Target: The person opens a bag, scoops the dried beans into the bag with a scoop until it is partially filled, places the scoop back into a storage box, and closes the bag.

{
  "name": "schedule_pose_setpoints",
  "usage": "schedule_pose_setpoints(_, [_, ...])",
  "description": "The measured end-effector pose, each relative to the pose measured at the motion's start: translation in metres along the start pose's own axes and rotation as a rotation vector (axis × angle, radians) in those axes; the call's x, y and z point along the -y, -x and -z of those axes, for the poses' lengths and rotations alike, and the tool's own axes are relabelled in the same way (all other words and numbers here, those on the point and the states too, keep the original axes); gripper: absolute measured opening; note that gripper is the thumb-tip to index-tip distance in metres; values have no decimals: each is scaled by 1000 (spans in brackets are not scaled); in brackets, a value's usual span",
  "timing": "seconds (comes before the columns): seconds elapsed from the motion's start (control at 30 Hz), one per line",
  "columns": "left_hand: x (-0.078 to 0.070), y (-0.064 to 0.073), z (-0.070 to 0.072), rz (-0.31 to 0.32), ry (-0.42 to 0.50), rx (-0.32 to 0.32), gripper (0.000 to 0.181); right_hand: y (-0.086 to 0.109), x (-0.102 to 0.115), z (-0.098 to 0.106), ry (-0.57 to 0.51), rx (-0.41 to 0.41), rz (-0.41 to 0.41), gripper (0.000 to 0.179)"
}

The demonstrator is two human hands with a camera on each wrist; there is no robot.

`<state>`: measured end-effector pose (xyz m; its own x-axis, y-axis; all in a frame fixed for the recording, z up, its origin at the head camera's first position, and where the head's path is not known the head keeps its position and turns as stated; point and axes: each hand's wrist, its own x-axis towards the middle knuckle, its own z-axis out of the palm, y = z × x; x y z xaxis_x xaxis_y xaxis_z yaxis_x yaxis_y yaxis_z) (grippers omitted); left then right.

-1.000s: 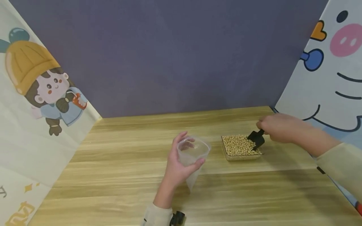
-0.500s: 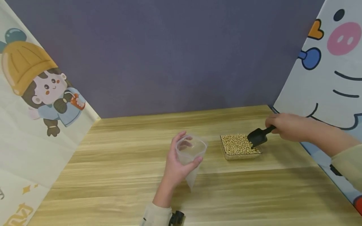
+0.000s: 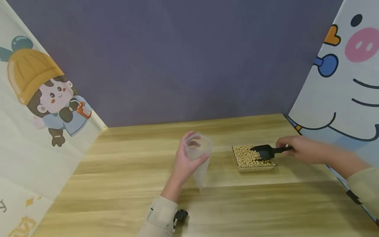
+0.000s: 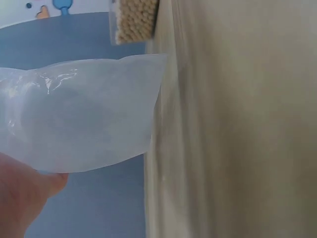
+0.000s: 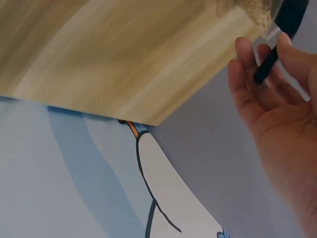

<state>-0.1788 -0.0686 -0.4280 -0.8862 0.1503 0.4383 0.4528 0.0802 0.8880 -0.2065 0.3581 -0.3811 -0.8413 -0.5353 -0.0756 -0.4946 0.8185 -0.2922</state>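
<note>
A clear plastic box of soybeans [image 3: 247,158] stands on the right part of the table. My right hand [image 3: 308,149] pinches the handle of a small black scoop [image 3: 265,152], whose blade lies level among the beans; the right wrist view shows the handle [image 5: 266,67] between thumb and fingers. To the left of the box, my left hand [image 3: 186,163] holds a translucent plastic bag [image 3: 201,171] by its round open mouth, thumb on the near side and fingers on the far side. The bag [image 4: 94,114] narrows to a pointed lower corner, and no beans show inside it.
The wood-grain table [image 3: 133,184] ends at a dark grey-blue back wall [image 3: 183,59]. Printed cartoon panels [image 3: 334,98] close off the left and right sides. The right forearm comes in over the table's right edge.
The scoop has tipped from steep to nearly level, its blade moving left into the beans. My right hand has swung right and lowered. The left hand keeps holding the bag, slightly higher.
</note>
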Motion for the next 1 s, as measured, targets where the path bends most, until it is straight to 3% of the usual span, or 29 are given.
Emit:
schedule_pose_setpoints(0.1, [4,-7,0,18,-14,25,85,-2,2,-8,-9,-19,27,26])
schedule_pose_setpoints(0.33, [6,-11,1,15,-18,-3,87,-7,10,-16,-28,-64,72,30])
schedule_pose_setpoints(0.57, [6,-15,-1,86,-30,93,86,-3,3,-25,-32,-77,18,29])
schedule_pose_setpoints(0.73, [2,-17,-4,96,-67,129,87,6,-13,-34,-117,-108,-32,27])
schedule_pose_setpoints(0.87, [0,-18,-6,89,-110,148,87,10,-20,-37,-202,-158,-13,27])
schedule_pose_setpoints(1.0, [0,-20,-7,90,-162,180,87,8,-18,-28,-247,-187,19,26])
